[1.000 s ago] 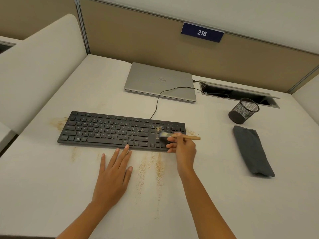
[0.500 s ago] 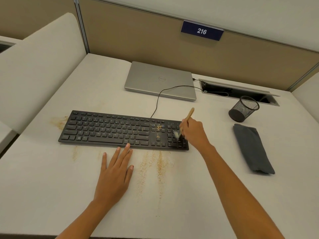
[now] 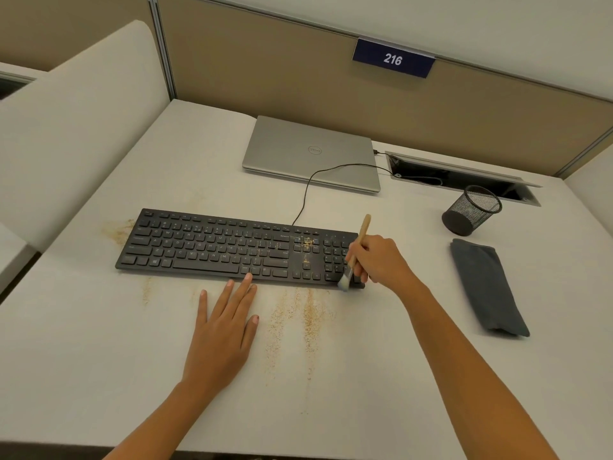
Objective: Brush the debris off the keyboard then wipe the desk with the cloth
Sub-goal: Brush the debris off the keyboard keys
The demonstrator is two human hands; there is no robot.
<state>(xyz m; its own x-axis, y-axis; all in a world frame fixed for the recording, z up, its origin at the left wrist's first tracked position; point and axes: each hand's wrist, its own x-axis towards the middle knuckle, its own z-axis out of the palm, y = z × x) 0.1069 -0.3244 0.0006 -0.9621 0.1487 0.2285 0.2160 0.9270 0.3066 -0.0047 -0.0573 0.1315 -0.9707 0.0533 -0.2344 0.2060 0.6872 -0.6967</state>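
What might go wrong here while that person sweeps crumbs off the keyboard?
The brush works the keyboard's right end, but a clump of crumbs lies on the keys left of it; it may be missed or pushed between keys.
The left hand rests flat on the desk beside swept streaks of crumbs and might smear them.
The cloth lies unused at the right; streaks near the front edge could fall off before wiping.

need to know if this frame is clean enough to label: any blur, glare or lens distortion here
Head view: soft, even light, with only faint shadows beside the left hand and right hand. Head view: no glare on the laptop lid. Head view: wide-angle stretch toward the frame edges. Head view: the brush bristles look slightly smeared, and the keyboard legends are soft but mostly legible.
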